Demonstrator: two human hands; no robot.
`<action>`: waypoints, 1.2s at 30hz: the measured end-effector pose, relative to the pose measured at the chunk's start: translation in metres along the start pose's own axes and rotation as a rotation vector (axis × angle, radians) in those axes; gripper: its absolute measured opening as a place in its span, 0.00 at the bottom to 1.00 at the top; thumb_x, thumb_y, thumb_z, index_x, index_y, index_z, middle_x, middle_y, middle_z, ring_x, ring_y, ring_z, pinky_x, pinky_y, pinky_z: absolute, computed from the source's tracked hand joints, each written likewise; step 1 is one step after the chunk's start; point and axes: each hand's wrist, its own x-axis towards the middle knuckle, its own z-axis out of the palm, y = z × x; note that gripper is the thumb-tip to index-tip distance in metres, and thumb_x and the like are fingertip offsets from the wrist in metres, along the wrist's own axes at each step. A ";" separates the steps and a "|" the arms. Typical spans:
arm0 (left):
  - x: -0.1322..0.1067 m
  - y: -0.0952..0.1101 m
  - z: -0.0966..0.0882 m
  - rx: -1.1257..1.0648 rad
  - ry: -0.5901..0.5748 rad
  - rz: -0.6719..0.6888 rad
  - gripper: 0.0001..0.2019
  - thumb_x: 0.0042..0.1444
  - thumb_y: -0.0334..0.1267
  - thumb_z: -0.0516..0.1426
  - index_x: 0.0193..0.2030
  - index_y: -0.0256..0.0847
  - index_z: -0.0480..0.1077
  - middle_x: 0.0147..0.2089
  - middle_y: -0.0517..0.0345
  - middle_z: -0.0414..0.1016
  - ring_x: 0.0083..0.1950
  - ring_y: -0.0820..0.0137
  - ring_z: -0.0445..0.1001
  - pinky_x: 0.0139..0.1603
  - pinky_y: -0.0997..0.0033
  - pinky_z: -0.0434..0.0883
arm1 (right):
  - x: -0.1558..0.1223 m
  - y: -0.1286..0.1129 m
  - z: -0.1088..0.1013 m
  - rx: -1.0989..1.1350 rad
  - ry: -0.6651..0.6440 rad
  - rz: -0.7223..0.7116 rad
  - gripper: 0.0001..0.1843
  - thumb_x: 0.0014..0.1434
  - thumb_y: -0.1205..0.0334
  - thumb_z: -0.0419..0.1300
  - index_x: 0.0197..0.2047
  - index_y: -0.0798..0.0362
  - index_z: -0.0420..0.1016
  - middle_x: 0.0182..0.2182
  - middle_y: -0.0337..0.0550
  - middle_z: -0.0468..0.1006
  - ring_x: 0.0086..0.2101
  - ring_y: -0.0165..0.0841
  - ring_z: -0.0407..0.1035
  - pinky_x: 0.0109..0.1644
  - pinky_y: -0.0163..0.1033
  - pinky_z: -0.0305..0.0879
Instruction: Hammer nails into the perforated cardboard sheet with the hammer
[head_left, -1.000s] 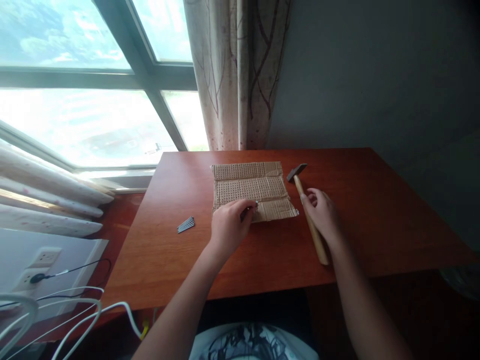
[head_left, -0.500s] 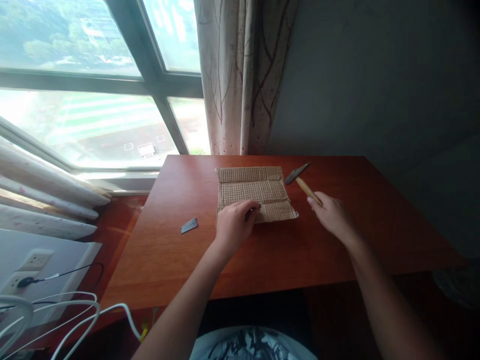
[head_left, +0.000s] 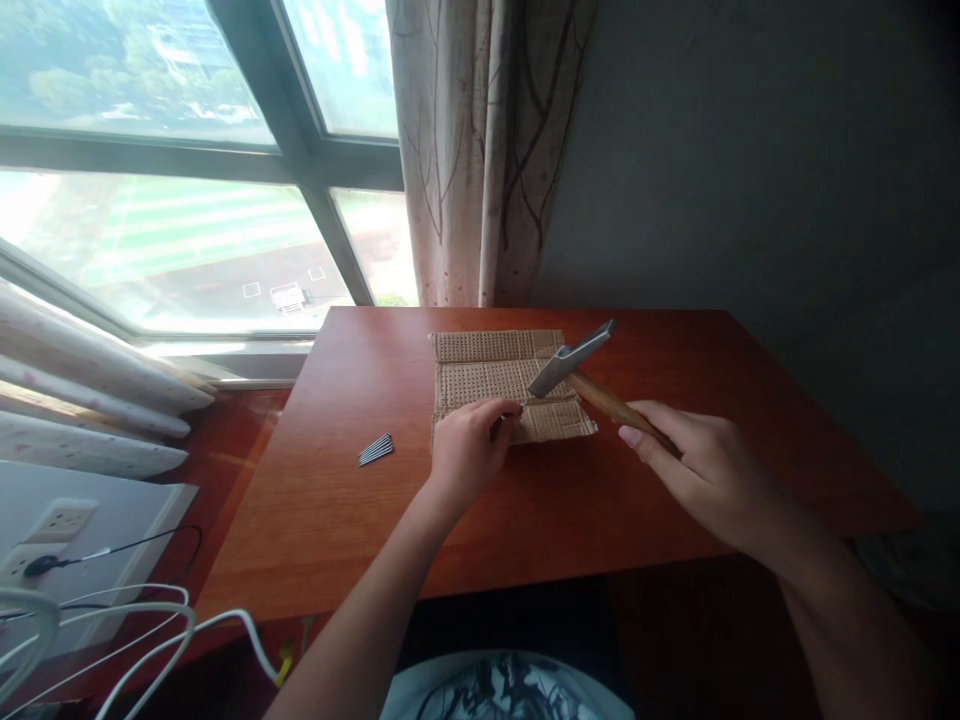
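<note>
My right hand (head_left: 694, 455) is wrapped around the wooden handle of a hammer (head_left: 574, 360), raised over the right part of a cardboard sheet (head_left: 491, 382). The hammer's metal head hangs a little above and to the right of my left fingertips. My left hand (head_left: 472, 440) rests at the sheet's near edge, with thumb and forefinger pinched on a nail (head_left: 523, 408); only a tiny bit of it shows. The cardboard is folded in creases and dotted with rows of small holes. Several loose nails (head_left: 376, 450) lie side by side left of my left hand.
The reddish wooden table (head_left: 300, 520) carries all of this. Behind it hang a patterned curtain (head_left: 450, 150) and a grey wall (head_left: 750, 180). A window (head_left: 187, 240) stands at the left. White cables (head_left: 187, 620) and a wall socket (head_left: 64, 525) are at the lower left.
My right hand has lifted the hammer closer to me, and its head has swung left over the cardboard. My left hand keeps its place.
</note>
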 end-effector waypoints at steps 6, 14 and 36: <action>0.000 -0.001 0.000 0.005 -0.001 -0.002 0.08 0.59 0.29 0.58 0.39 0.45 0.78 0.37 0.61 0.83 0.35 0.69 0.78 0.34 0.73 0.67 | -0.003 -0.007 0.009 -0.024 0.027 -0.018 0.11 0.69 0.54 0.54 0.42 0.47 0.76 0.31 0.42 0.81 0.29 0.37 0.75 0.31 0.41 0.65; 0.000 0.000 0.001 0.021 -0.006 0.000 0.06 0.61 0.32 0.58 0.38 0.45 0.77 0.37 0.61 0.83 0.37 0.69 0.79 0.35 0.73 0.67 | -0.004 -0.012 0.006 -0.022 0.039 -0.021 0.11 0.68 0.54 0.55 0.40 0.46 0.76 0.29 0.41 0.80 0.28 0.37 0.74 0.29 0.40 0.64; 0.003 0.003 -0.004 0.004 -0.084 -0.016 0.06 0.60 0.30 0.58 0.37 0.42 0.76 0.34 0.59 0.80 0.33 0.70 0.75 0.35 0.72 0.65 | -0.003 -0.008 0.022 -0.119 -0.056 0.026 0.11 0.69 0.57 0.53 0.42 0.49 0.75 0.30 0.41 0.81 0.29 0.37 0.75 0.33 0.41 0.64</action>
